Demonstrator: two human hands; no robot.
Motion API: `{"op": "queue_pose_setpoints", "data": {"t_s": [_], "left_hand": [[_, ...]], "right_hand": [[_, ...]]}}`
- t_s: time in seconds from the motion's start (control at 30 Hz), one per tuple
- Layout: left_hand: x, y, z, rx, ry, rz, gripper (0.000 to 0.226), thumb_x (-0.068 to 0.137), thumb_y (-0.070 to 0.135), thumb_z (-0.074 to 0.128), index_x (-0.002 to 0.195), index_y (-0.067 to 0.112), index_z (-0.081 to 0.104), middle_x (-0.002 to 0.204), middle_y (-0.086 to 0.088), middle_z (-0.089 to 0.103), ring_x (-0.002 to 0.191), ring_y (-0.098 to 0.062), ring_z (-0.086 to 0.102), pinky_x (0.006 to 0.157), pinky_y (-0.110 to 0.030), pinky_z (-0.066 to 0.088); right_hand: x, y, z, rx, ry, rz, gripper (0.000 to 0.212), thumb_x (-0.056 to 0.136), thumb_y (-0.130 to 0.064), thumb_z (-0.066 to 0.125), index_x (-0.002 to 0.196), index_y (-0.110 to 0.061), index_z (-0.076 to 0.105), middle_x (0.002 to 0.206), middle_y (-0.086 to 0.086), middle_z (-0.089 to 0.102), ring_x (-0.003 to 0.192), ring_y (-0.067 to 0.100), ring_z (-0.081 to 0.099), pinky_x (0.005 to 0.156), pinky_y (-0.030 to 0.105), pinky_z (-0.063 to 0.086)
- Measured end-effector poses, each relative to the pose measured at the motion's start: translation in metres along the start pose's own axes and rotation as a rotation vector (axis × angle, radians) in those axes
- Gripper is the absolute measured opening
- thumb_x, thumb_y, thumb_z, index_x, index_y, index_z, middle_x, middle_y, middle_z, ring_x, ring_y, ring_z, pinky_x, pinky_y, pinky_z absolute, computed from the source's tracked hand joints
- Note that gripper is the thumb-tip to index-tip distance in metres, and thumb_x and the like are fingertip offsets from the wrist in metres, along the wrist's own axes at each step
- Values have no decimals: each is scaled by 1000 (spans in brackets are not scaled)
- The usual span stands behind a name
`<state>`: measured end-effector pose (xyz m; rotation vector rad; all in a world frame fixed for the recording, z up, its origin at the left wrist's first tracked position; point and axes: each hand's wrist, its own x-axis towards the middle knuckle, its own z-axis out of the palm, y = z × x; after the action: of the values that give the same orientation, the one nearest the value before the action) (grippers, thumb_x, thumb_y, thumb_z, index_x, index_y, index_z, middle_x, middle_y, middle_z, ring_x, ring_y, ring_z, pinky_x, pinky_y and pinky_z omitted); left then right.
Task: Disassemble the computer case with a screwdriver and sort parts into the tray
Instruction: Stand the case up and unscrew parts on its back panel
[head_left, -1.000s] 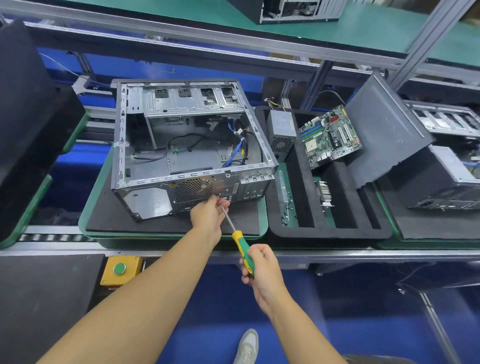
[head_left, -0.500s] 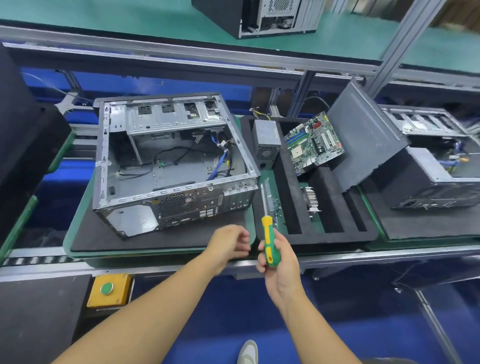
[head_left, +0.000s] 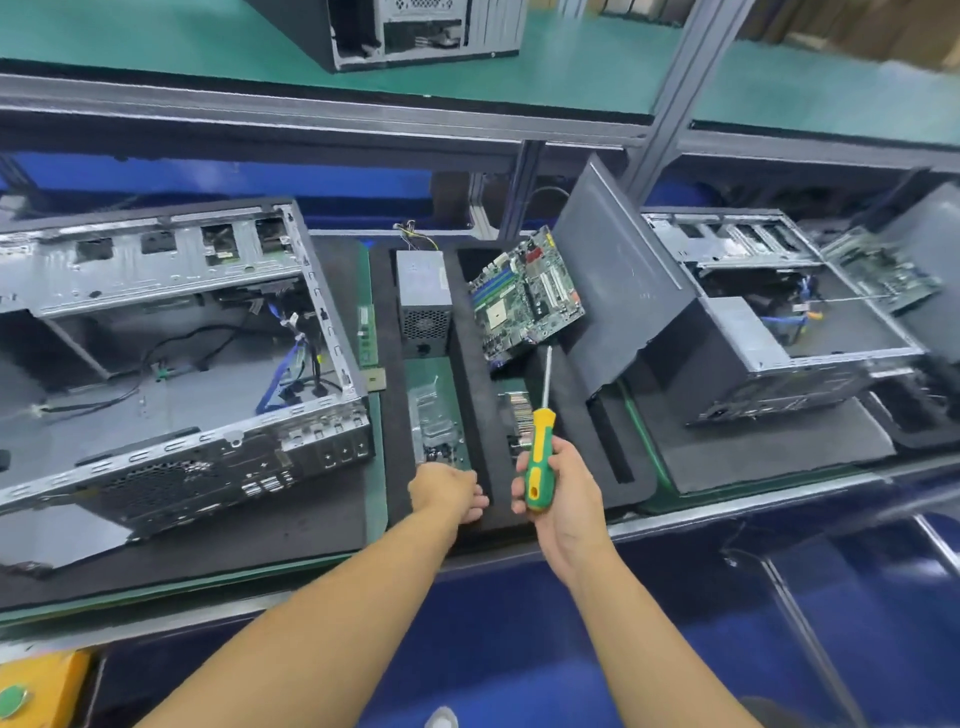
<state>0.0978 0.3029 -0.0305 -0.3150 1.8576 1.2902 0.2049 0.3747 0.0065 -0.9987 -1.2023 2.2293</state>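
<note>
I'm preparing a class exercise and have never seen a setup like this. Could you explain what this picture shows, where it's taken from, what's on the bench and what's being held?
There is no robot: a person wears a camera on the head, looking down at their own bare hands. The right hand grips a green-and-yellow screwdriver. The left hand reaches over a black foam tray; whether it holds anything is hidden. The tray holds a circuit board and a grey power supply. Left of it sits an opened computer case.
</note>
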Motion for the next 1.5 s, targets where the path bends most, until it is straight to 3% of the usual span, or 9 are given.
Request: {"op": "queue_pose_setpoints", "data": {"t_s": [0.23,0.43,0.53,0.7,0.83,0.93,1.03,1.2,1.5], "left_hand": [[19,-5,-1,-51,52,-47,15,94,-2,58,107,-5,65,97,-20,72,76,-27,75,73,-42,63],[-22,6,-47,194,-390,204,19,97,12,50,90,18,66,79,-2,76,74,-24,76,53,-28,57],[-43,16,-93,352,-456,394,27,94,10,41,78,25,58,83,-2,74,71,-27,73,51,-28,53],[-71,38,-203,693,-204,923,23,97,22,54,112,33,68,81,9,72,64,-2,63,59,-13,47],[-80,53,-289,850,183,1176,22,93,30,59,114,32,66,97,19,61,87,-5,51,83,-34,49],[-70,62,-343,1181,245,968,51,90,51,61,135,30,51,131,6,53,122,-19,48,103,-43,39],[-56,55,-375,1254,128,747,74,84,59,68,145,27,42,144,4,49,131,-20,48,108,-43,37],[-39,30,-391,1062,3,783,48,88,36,74,130,21,59,130,2,63,116,-14,57,91,-22,42],[-27,27,-399,943,-39,824,44,87,30,75,130,25,64,126,4,66,114,-11,60,101,-30,46]], "right_hand": [[23,-2,0,-9,-21,41,30,101,-17,35,117,-11,60,77,7,60,57,19,51,48,29,38],[15,5,56,46,-93,64,23,101,-32,46,112,-17,59,73,3,57,49,16,44,42,23,30],[0,12,87,43,-144,17,20,99,-36,52,105,-18,59,71,3,56,47,16,43,41,22,28],[-35,31,141,48,-214,-35,15,100,-34,53,100,-20,60,71,4,56,47,16,43,41,23,30],[-75,63,188,27,-272,-21,13,91,-38,60,90,-26,62,71,4,56,47,17,44,42,24,31],[-102,88,217,5,-309,13,17,87,-40,61,94,-25,65,71,5,56,47,17,45,42,24,31],[-126,109,239,-70,-337,36,17,92,-39,57,94,-23,63,72,6,56,48,19,45,44,25,33],[-156,124,259,-264,-369,81,17,107,-26,44,104,-10,49,69,8,61,51,22,54,44,27,41],[-172,134,245,-391,-341,186,14,108,-24,43,105,-11,48,75,5,60,54,19,51,45,26,40]]}}
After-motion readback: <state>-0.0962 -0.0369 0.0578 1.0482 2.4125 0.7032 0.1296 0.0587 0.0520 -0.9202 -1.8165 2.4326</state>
